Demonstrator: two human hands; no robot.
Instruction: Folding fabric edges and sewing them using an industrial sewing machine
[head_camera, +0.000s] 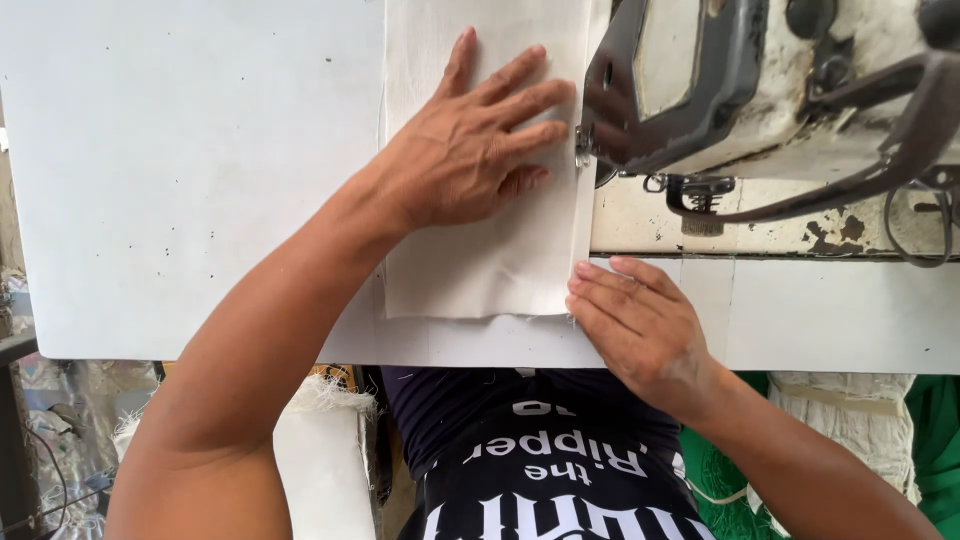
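Cream woven cloth panel (480, 250) lay flat on white bench (180, 180), right edge at grey sewing machine's presser foot (583, 143). Left hand (465, 150) pressed it, fingers spread; right hand (640, 320) pinched the near corner. Risk: fingertips near the foot; uneven feed could skew the seam.

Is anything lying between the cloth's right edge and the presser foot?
Nothing visible. The cloth edge already runs up to the foot; left hand lies flat on it, right hand pinches the near corner.
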